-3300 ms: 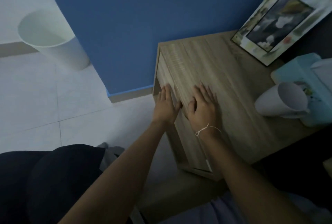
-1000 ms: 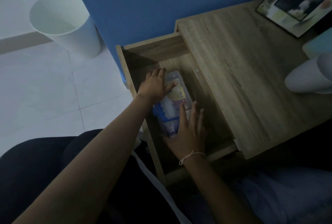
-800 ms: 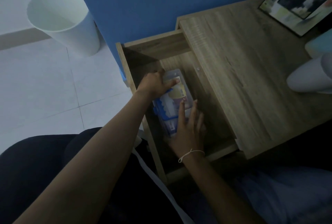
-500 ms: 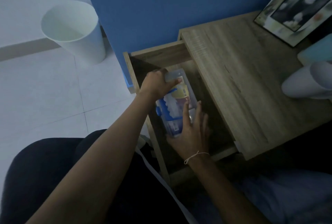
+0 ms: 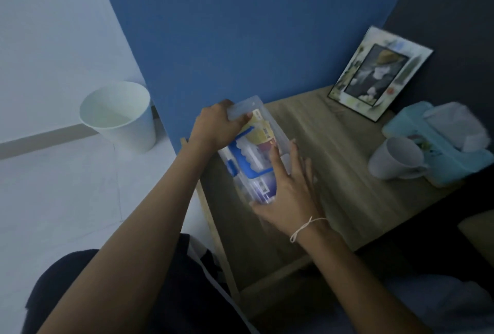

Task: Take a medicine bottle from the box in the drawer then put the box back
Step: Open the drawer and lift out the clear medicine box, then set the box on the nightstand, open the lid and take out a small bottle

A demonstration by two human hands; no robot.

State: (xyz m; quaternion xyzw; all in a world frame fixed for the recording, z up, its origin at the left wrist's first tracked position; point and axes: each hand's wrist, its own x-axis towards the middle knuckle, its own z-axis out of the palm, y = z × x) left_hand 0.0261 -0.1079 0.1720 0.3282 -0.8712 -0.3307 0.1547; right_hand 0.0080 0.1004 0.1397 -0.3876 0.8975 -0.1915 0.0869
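Note:
A clear plastic box (image 5: 256, 146) with a blue handle on its lid is held in the air above the open wooden drawer (image 5: 213, 226). My left hand (image 5: 216, 127) grips its far end and my right hand (image 5: 287, 194) grips its near end. Through the lid I see colourful medicine packs and bottles, too blurred to tell apart. The box hangs at the left edge of the wooden nightstand top (image 5: 347, 173).
On the nightstand stand a picture frame (image 5: 379, 74), a white mug (image 5: 395, 159) lying on its side and a light blue tissue box (image 5: 441, 146). A white bin (image 5: 120, 117) stands on the tiled floor by the blue wall. My dark-clothed lap is below.
The drawer was pulled open, both hands took hold of the box inside it, and the box has now risen out of the drawer toward the nightstand top. The view tilted upward.

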